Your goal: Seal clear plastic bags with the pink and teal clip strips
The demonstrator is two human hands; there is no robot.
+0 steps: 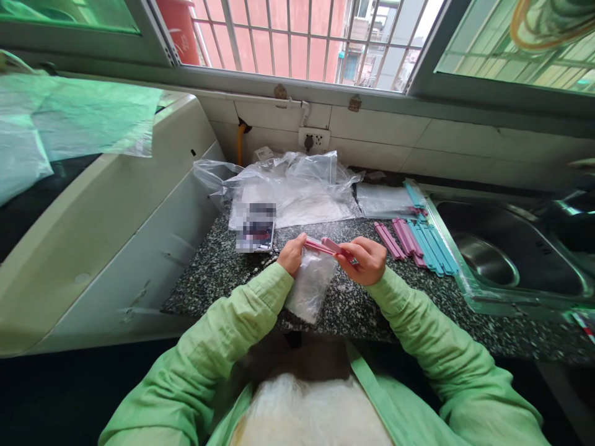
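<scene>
Both hands work above the near edge of the speckled counter [223, 272]: left hand [292, 254] and right hand [367, 260] have fingers closed on opposite ends of a pink sealing clip [325, 246], from which a small clear plastic bag [310, 285] hangs. Further right lie loose pink and blue sealing clips [413, 244] beside the steel sink [511, 254]; behind, crumpled clear bags [292, 186] lie against the tiled wall

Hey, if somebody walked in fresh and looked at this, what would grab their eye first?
Probably the two hands at the middle of the speckled counter: the left hand and right hand hold a pink clip across the top of a small clear bag. Next, the row of pink and blue clips lying to the right beside the steel sink, and crumpled plastic bags behind.
</scene>
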